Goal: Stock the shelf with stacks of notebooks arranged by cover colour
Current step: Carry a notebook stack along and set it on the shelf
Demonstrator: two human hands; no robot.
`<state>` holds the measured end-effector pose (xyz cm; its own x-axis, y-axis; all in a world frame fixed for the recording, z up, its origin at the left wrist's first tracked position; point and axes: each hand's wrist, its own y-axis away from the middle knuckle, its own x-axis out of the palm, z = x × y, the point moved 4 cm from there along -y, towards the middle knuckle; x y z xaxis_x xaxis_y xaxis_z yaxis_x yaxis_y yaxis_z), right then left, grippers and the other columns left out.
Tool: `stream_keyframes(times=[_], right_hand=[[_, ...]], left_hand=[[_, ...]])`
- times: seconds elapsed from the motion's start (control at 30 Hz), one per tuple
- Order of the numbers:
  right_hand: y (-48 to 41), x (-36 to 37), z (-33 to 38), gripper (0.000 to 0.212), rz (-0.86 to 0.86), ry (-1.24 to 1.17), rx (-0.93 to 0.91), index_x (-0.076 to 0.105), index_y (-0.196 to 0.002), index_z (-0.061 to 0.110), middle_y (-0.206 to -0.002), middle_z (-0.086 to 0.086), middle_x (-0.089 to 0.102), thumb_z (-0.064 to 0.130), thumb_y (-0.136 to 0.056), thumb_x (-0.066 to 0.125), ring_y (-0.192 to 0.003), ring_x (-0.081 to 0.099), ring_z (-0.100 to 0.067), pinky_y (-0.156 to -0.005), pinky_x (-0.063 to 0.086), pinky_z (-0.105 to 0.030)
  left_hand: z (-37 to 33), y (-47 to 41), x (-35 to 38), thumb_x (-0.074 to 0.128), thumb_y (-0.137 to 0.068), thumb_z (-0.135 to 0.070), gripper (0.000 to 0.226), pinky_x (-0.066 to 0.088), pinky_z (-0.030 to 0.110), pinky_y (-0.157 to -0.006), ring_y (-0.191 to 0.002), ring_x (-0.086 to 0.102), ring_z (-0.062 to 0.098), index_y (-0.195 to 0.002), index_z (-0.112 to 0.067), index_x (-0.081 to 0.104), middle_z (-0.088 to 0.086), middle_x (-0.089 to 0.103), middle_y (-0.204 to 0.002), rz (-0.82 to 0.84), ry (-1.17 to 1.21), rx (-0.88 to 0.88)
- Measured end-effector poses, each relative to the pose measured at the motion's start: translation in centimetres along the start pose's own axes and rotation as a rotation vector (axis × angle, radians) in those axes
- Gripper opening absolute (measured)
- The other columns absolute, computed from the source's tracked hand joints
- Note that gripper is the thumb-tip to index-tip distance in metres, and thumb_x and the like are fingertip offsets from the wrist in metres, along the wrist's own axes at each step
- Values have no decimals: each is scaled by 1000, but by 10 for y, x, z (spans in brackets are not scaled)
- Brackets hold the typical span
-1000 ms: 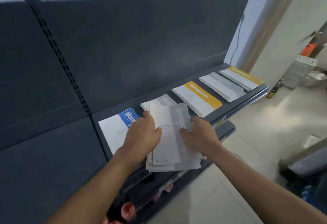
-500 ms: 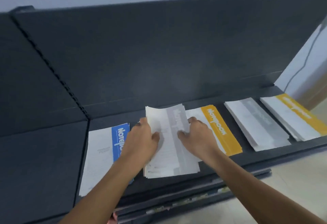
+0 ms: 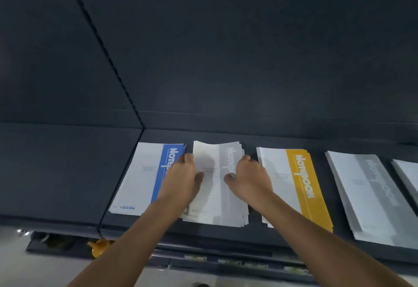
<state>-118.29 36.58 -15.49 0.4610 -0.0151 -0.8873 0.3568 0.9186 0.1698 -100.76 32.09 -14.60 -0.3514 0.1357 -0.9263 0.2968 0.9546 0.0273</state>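
— Both hands on one pile, then?
— Yes. Fingers [image 3: 188, 159] curl against its long edges and the thumbs press on the top cover. So the left hand [image 3: 181, 182] and right hand [image 3: 252, 181] clasp the grey stack [image 3: 217, 198] from either side.
— Where does it lie?
— Flat on the shelf [image 3: 203, 234], between the blue stack [image 3: 140, 178], just beside it, and the yellow stack [image 3: 300, 187], which sits apart.
— Which way does it point?
— Its long axis runs front to back. The grey title band lies along the right side, with the lettering starting at the back panel. The edges look slightly fanned, though blur makes that hard to judge.
— How far along?
— Well on, I'd say. Another grey pile [image 3: 371, 196] and part of a fifth pile [image 3: 407, 173] lie further right. This one wants squaring. Whether more stock follows, I cannot tell.
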Motion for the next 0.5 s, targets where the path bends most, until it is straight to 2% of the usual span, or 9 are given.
stream_keyframes(times=[0.1,0.2,0.3,0.4,0.5], right_hand=[[-3,-3,0,35,-20,42,-3,42,-97,11,-73,4,46,37,-89,64,-57,40,-9,-43,28,-25],[-4,-5,1,35,-17,112,-18,44,-102,11,-76,3,49,38,-91,64,-59,43,-11,-45,31,-25],[0,-4,8,41,-3,171,-71,48,-117,8,-99,-5,55,36,-92,63,-82,57,-22,-57,41,-27],[2,-7,18,46,-70,269,-126,49,-126,7,-122,-11,49,35,-92,63,-111,52,-27,-72,46,-29],[2,-12,36,47,-136,456,-196,50,-127,5,-124,-13,46,37,-94,59,-111,48,-29,-84,48,-33]], left_hand=[[0,0,3,65,-97,-34,40,55,40,-82,-104,64,31,-123,-9,48,12,62,-119,-21,11,5],[-2,-2,4,63,-98,-37,43,55,38,-83,-105,64,30,-126,-9,46,12,63,-120,-18,-9,20],[-1,-3,2,59,-99,-39,41,50,32,-76,-102,64,27,-126,-11,46,9,63,-118,-21,-34,26],[6,-3,-8,55,-101,-35,36,40,28,-70,-93,62,24,-127,-12,47,7,65,-111,-50,-38,36],[18,-2,-24,53,-101,-31,33,42,31,-71,-85,58,23,-129,-12,51,7,64,-112,-47,-7,39]])
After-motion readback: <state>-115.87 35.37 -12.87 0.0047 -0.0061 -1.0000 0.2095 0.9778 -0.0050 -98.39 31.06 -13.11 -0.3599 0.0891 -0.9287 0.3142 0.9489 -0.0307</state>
